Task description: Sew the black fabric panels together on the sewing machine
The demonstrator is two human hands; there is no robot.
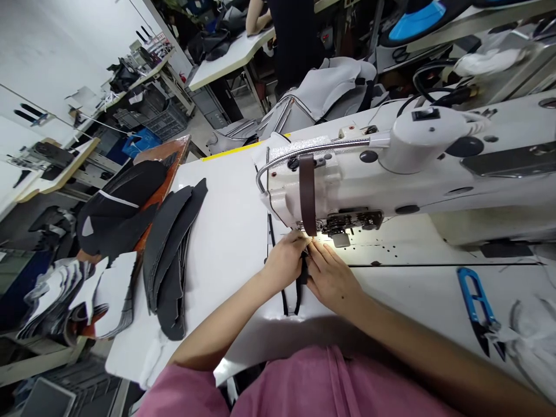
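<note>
At the front of a white sewing machine [369, 174], both hands meet under its lit needle area. My left hand [284, 260] is closed, its fingertips pinched on a black fabric strip [303, 271] near the presser foot. My right hand [334, 277] lies flat beside it, fingers stretched toward the needle and resting on the edge of the work. Most of the strip is hidden under the hands; a thin black loop hangs toward the table's front edge. A brown strap [307, 194] hangs down the machine head, partly over the needle area.
Stacked dark curved fabric pieces [171, 255] lie left on the white table [221, 202]. Blue thread snips [475, 304] lie at right, beside white threads [536, 333]. Grey cut pieces [330, 87] are heaped behind the machine. A person in dark clothes [297, 40] stands beyond.
</note>
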